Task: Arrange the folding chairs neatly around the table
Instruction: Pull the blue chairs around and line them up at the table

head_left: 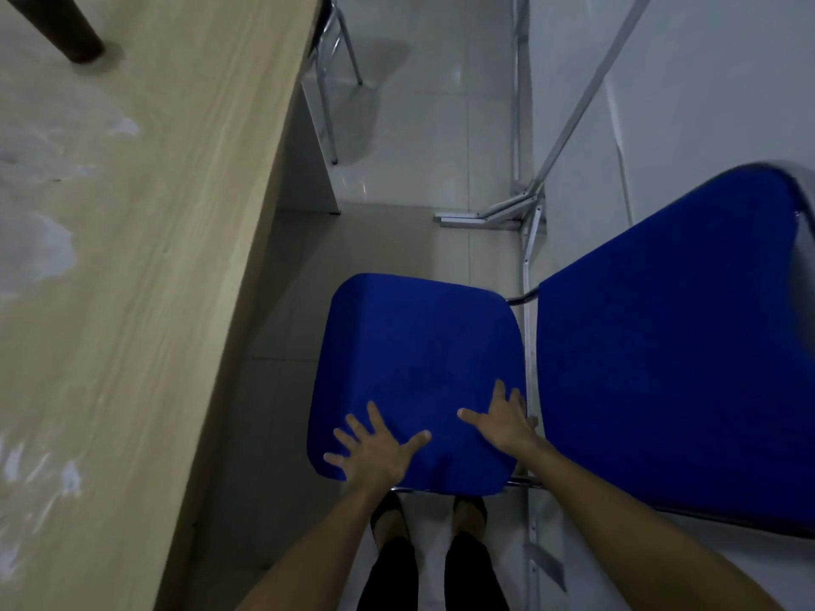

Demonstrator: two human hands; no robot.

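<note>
A folding chair stands right in front of me, with a blue padded seat (414, 359) and a blue backrest (670, 355) to its right on a chrome frame. My left hand (375, 447) lies flat on the near left part of the seat, fingers spread. My right hand (502, 421) presses flat on the seat's near right part, close to the gap before the backrest. The light wooden table (145, 266) runs along the left, its long edge a short way from the seat.
Another chair's chrome legs (328, 81) show at the table's far end. A metal support frame (525, 200) stands against the white wall on the right. A dark cylindrical object (66, 33) sits on the table's far corner. Pale tiled floor lies between table and chair; my feet are below.
</note>
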